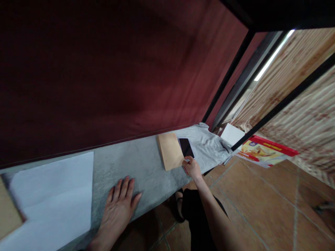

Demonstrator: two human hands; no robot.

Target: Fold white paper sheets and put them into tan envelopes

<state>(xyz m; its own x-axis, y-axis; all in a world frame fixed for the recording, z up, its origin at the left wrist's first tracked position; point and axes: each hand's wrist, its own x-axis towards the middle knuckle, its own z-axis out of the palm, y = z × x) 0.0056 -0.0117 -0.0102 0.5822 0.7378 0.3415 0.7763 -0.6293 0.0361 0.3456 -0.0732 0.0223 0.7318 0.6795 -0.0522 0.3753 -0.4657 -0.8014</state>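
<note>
My left hand (119, 205) lies flat on the grey tabletop (128, 157), fingers stretched out, with nothing in it. To its right is a flat tan kraft-paper packet (171, 151) with a creased strip along its left side. My right hand (192, 168) has its fingers curled closed at the packet's lower right corner, seemingly pinching it; the fingertips are partly hidden. A dark-screened phone (186, 147) lies just beyond that hand, beside the packet. Left of my left hand rests a large white paper sheet (60, 195).
Crumpled grey cloth (209, 143) covers the table's right end. A tan piece (7, 209) sits at the far left edge. Black frame bars (282, 103) rise at the right. On the tiled floor (261, 202) are a white box (232, 134) and a red-and-yellow printed carton (264, 151).
</note>
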